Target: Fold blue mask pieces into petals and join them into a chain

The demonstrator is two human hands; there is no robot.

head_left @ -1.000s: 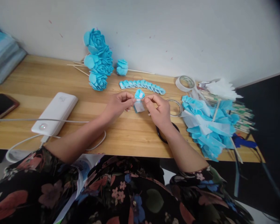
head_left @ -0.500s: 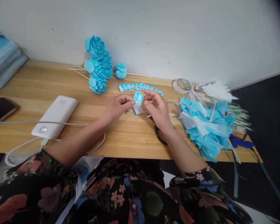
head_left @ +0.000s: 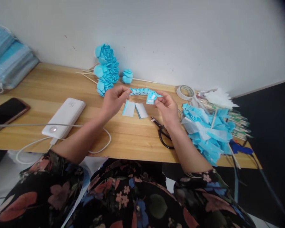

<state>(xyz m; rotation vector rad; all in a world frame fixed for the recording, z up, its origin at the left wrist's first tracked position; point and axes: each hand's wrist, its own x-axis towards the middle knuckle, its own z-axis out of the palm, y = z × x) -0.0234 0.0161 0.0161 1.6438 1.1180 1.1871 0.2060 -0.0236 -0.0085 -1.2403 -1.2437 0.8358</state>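
Note:
My right hand (head_left: 166, 107) pinches a blue folded petal piece (head_left: 151, 98) with white strips on it, in front of a row of blue folded petals (head_left: 141, 91). My left hand (head_left: 116, 99) is closed, thumb and fingertips together by the row's left end; whatever may be between them is too small to make out. Below the hands lie two pale blue-and-white rectangular pieces, one on the left (head_left: 128, 109) and one on the right (head_left: 141, 110). Black-handled scissors (head_left: 165, 137) lie partly under my right forearm.
Blue flowers on sticks (head_left: 106, 68) and a single bud (head_left: 127, 76) lie near the wall. A tape roll (head_left: 185, 92) and a pile of blue material (head_left: 206, 129) are at right. A white power bank (head_left: 64, 117), its cable, a phone (head_left: 9, 112) and stacked blue packs (head_left: 11, 60) are at left.
My hands have moved apart. The blue petal piece has gone from between both hands to my right hand alone. Both rectangular pieces now show on the table. The view has shifted slightly.

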